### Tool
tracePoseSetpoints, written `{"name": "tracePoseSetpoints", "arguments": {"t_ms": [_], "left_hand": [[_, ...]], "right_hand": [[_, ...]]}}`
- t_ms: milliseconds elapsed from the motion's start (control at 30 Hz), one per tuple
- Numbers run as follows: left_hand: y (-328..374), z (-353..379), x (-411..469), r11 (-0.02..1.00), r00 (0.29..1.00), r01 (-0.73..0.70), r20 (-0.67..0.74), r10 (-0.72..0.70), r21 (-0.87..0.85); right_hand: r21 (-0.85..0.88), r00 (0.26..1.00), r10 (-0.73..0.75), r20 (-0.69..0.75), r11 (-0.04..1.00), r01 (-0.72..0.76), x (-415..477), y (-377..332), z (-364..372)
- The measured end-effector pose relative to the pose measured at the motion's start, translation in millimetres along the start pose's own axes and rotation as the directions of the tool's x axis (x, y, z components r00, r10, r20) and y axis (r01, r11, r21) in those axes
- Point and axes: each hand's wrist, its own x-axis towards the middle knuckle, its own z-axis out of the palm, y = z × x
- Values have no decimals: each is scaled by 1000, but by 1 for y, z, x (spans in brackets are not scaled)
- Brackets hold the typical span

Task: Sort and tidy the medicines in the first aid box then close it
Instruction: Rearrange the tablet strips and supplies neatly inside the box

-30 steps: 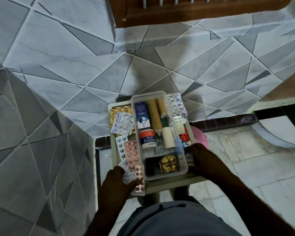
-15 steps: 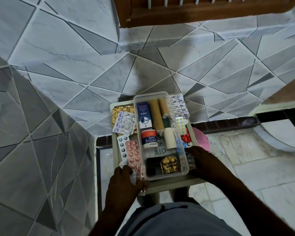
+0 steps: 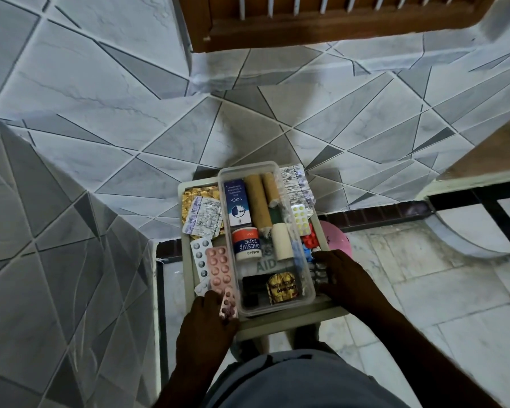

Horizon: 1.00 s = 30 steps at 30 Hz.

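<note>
A clear plastic first aid box [image 3: 308,290] sits on a pale stool [image 3: 283,322] in front of me. Inside lie a blue medicine carton [image 3: 236,201], an adhesive tape roll [image 3: 246,244], brown bandage rolls [image 3: 258,201], a white roll [image 3: 281,241] and a gold sachet [image 3: 281,288]. Blister strips lie on both sides of the box. My left hand [image 3: 209,322] holds a pink blister strip [image 3: 228,304] at the box's near left corner. My right hand [image 3: 343,278] rests on silver blister strips [image 3: 320,270] at the box's right side.
More strips lie loose on the stool: gold and white ones [image 3: 202,214] at far left, pink ones [image 3: 220,267] nearer, silver [image 3: 295,184], yellow [image 3: 301,219] and red [image 3: 309,240] ones on the right. A pink round object [image 3: 334,238] is behind the stool. Tiled walls stand left and ahead.
My left hand has slid right along the stool's near edge towards the box, still with the pink strip. My right hand has stayed on the strips at the right.
</note>
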Motion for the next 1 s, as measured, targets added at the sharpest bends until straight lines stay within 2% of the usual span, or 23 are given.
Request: {"name": "tracePoseSetpoints", "arguments": {"t_ms": [333,500,600,667,733,833,933,1000], "left_hand": [[3,-6,6,997,998,52,25,-50,-64],[2,-12,4,931,972,204,179,-154,-303],[10,-23,0,903,976,182,186,-117,-390],[13,-33,-4,896,984,134,167,-68,-424],[15,-42,-5,826,985,173,112,-133,-537],[13,-58,-3,819,985,170,67,-160,-548],[14,-66,1,738,986,126,6,-164,-663],[23,-71,0,709,990,112,19,-137,-696]], "right_hand": [[324,979,139,-147,942,-85,2,-1,-7],[598,970,242,-29,781,-178,6,7,-13],[710,971,238,-27,688,-149,4,3,-25],[741,974,222,-45,661,-116,3,-2,-37],[753,974,212,-74,653,-85,3,-8,-49],[742,970,187,-157,671,-9,2,-16,-67],[704,972,121,-203,707,59,3,-28,-82],[682,977,82,-199,727,78,5,-40,-86]]}}
